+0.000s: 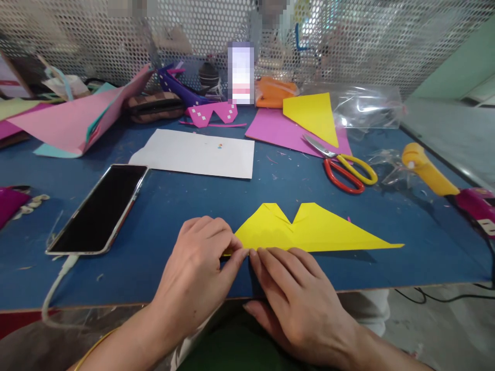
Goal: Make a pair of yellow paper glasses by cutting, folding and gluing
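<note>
A yellow paper cutout (278, 226) lies near the table's front edge. It has a V-shaped notch at the top and a long point on the right. My left hand (199, 257) pinches the lower left edge of the cutout between thumb and forefinger, hiding that end. Beside it, my right hand (297, 293) lays its outstretched fingertips along the cutout's bottom edge, the thumb apart below them. To the upper right rest scissors (340, 162) with red and yellow handles, open and partly on pink and yellow sheets. A white paper (197, 154) lies beyond my left hand.
Left of my hands is a phone (102, 208) with a white cable (58, 283) running off the front edge. A yellow and purple glue gun (433, 170) lies at the right. Pink mask cutout (211, 113), pink sheets (85, 116) and a lit phone (240, 72) stand near the perforated panel (193, 31).
</note>
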The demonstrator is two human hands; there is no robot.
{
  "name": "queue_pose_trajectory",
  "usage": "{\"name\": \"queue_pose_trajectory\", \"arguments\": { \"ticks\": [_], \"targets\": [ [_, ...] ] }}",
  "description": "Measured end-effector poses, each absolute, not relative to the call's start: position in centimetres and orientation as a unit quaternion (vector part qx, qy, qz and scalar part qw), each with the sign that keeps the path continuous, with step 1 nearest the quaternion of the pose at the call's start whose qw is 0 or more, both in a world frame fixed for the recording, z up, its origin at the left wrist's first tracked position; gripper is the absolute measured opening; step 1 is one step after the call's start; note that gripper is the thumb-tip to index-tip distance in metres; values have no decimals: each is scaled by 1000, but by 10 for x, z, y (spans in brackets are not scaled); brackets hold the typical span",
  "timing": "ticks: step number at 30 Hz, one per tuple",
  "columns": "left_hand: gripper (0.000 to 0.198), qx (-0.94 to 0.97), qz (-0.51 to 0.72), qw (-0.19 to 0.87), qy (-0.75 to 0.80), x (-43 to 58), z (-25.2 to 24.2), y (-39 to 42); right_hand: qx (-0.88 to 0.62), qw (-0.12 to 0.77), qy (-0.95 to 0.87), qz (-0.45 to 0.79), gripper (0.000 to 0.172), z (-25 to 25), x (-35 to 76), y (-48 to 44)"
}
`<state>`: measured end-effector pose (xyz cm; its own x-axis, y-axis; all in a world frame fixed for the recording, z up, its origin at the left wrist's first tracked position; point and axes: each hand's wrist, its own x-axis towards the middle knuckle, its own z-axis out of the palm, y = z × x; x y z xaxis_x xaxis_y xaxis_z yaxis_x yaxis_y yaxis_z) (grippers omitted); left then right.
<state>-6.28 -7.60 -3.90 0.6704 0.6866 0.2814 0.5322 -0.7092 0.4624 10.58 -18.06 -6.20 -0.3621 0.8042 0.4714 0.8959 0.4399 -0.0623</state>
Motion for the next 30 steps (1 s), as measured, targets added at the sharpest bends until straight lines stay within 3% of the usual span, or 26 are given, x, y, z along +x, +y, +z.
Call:
{"name": "queue_pose_trajectory", "arguments": {
  "ticks": [30],
  "targets": [
    [19,886,198,163,386,-88,-34,-70,-530,231,-813,-69,39,-64,109,-181]
  ]
}}
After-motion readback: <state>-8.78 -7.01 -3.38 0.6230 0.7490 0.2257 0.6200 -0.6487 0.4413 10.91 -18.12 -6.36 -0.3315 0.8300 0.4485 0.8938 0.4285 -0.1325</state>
